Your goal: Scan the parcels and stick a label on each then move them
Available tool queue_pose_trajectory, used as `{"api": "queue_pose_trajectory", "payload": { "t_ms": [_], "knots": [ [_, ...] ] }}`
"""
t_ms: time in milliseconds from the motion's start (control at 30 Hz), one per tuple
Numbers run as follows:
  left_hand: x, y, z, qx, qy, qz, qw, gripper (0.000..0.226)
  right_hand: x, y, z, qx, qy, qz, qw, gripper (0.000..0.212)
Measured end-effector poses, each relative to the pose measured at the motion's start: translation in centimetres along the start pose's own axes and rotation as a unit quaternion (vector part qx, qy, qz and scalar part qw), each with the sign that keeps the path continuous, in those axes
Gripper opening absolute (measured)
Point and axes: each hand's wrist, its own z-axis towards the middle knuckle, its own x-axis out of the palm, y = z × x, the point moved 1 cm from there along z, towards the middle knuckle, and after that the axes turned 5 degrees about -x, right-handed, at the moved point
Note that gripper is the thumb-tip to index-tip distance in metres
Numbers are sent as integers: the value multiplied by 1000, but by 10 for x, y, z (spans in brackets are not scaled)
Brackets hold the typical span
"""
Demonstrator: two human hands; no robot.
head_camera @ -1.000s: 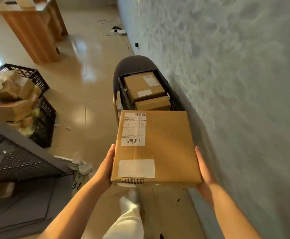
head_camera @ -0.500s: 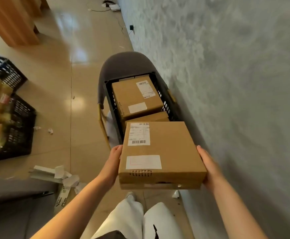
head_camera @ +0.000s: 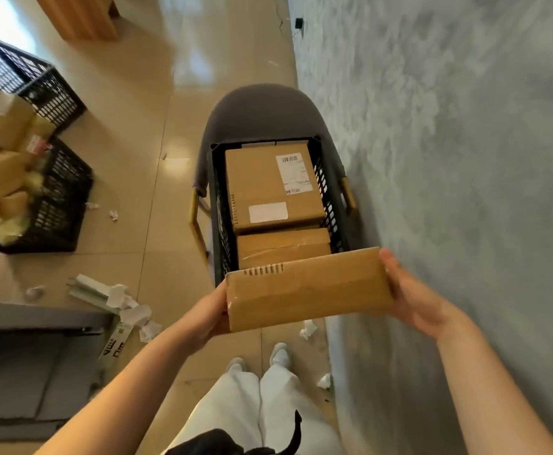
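Both palms are clamped flat on the box: left hand (head_camera: 208, 311) on one end, right hand (head_camera: 411, 295) on the other, fingers straight, parcel (head_camera: 308, 292) carried between them, long axis running across. Dead ahead and below sits the black crate (head_camera: 217, 205) on a chair (head_camera: 262, 113), two labelled boxes (head_camera: 273, 185) already inside. Either hand looks equally close.

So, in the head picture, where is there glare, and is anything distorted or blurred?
Head view: bright glare on the glossy floor at the top; wide-angle bending curves the wall and floor lines; the held parcel is slightly soft; the print on the label of the parcel in the crate is too blurred to read.
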Motion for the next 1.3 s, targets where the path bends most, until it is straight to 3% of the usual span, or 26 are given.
{"api": "queue_pose_trajectory", "payload": {
  "t_ms": [167,300,367,500,633,767,867,1133,1300],
  "knots": [
    [3,-9,16,-4,-102,23,994,51,0,2,36,51,26,-31,998,79],
    [4,-4,38,30,-221,57,973,32,6,-16,65,84,12,-50,995,63],
    [6,0,49,4,-192,41,981,33,7,-28,80,94,1,-83,992,63],
    [15,13,75,-79,-102,-72,989,71,17,-43,103,99,-33,-179,978,69],
    [25,21,101,-65,-116,13,991,77,26,-50,123,84,-84,-273,955,62],
    [27,22,124,-86,-181,74,977,65,27,-62,138,80,-56,-340,935,74],
    [31,22,136,-100,-187,120,970,62,27,-69,149,84,-61,-391,914,78],
    [33,20,143,-62,-196,287,936,70,38,-73,152,89,-125,-429,890,68],
    [26,13,129,0,-175,350,920,72,53,-72,115,10,-179,-452,874,72]
  ]
}}
